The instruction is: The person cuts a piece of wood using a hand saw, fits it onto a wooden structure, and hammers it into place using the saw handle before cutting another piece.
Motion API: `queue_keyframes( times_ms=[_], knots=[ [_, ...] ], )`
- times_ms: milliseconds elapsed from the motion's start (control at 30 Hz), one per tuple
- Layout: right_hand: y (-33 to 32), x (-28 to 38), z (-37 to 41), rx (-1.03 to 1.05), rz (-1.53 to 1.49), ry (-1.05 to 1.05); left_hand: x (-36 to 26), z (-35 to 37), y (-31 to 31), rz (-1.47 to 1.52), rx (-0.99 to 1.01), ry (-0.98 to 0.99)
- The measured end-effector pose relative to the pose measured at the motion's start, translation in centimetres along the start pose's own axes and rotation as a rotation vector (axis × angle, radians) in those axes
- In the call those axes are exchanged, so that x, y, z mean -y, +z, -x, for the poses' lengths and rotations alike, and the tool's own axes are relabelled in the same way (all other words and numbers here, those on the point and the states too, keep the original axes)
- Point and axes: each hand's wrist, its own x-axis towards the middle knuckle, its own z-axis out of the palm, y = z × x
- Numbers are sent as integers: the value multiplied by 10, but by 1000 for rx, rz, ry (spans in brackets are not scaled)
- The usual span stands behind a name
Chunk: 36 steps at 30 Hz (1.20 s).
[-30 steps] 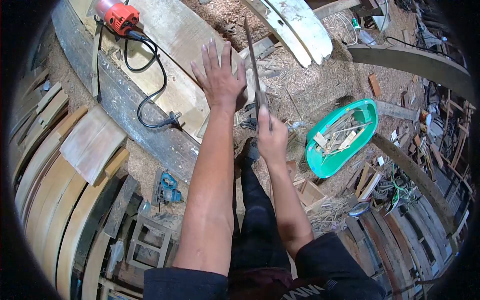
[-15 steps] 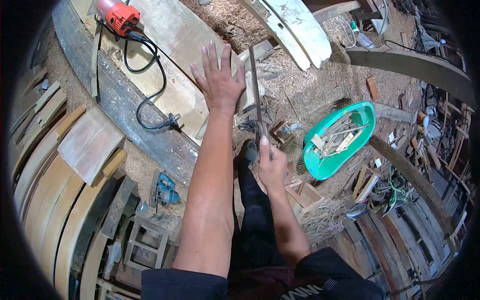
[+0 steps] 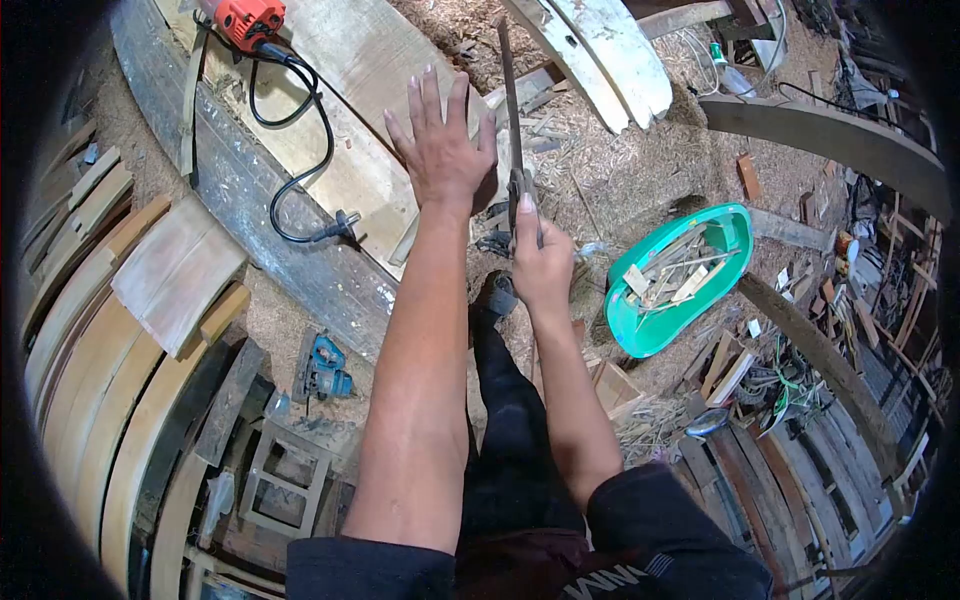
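My left hand lies flat with spread fingers on a wide wooden plank, close to its right end. In my right hand is the handle of a handsaw. The long, narrow-looking blade is seen nearly edge-on, pointing forward past the plank's end and just right of my left thumb. Whether its teeth touch the wood cannot be made out. My right thumb rests on top of the handle.
A red power tool with a black cord lies on the boards. A blue power tool sits on the floor. At right stands a green tub of wood scraps. Curved timbers and stacked planks surround the sawdust-covered floor.
My right hand has pushed forward with the handsaw, so the blade reaches further past the plank's end. My left hand stays flat on the plank. The view has shifted slightly.
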Motion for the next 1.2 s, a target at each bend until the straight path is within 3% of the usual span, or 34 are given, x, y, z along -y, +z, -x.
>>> queue_keyframes(
  times_ms=[167,333,433,600,733,933,1067,1200],
  knots=[
    [-6,-31,46,-41,-115,-3,-1,-5,-1,8,-8,-3],
    [3,-6,-5,43,-117,27,0,0,0,5,11,-10],
    [-5,-20,26,41,-124,23,-2,-1,0,-4,21,-10],
    [-25,-39,38,195,-277,373,-4,0,-3,-15,39,-20],
    [-20,-43,18,135,-39,412,-4,-1,-4,-19,43,-26],
    [-18,-37,14,57,-21,493,-5,-1,-4,-7,34,-28],
    [-21,-53,18,97,-174,420,-5,-2,-3,-10,21,-21],
    [-57,-46,39,383,-242,155,-2,-1,-2,-11,7,-9]
  ],
)
